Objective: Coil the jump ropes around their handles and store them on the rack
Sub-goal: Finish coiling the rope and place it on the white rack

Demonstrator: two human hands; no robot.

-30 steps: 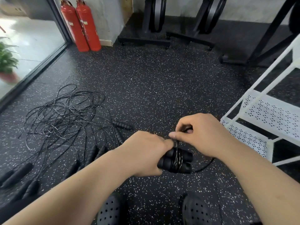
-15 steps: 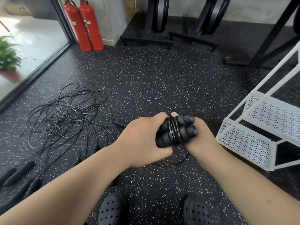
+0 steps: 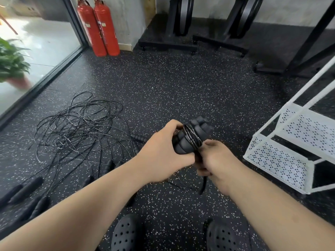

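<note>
Covering the whole room, a black rubber floor [image 3: 181, 87] flecked with white runs to a glass door [image 3: 36, 51] on the left, with a potted plant [image 3: 12, 64] behind the glass. Two red fire extinguishers [image 3: 97, 28] stand in the corner by the door frame, and black machine bases [image 3: 168, 44] sit along the far wall. A white perforated rack [image 3: 279, 160] stands at the right. A tangle of loose jump ropes [image 3: 78, 131] sprawls on the floor at the left, with several black handles [image 3: 23, 191] lying near it. Two black clogs [image 3: 125, 234] show at the bottom edge.

The left hand [image 3: 163, 153] wraps its fingers around the lower end of a paired handle bundle [image 3: 199, 125], held in the air just left of the rack. Several turns of rope coil [image 3: 192, 136] circle the bundle's middle. The right hand [image 3: 217, 162] is curled under the bundle, gripping the rope tail [image 3: 204, 183], which hangs down from the fist.

Half a second ago the bundle lay nearly level, its ends pointing right, with the right hand cupped behind it. Now it tilts up and to the right, and the right hand has dropped below it. A second ago that hand pinched the rope above the bundle.
</note>
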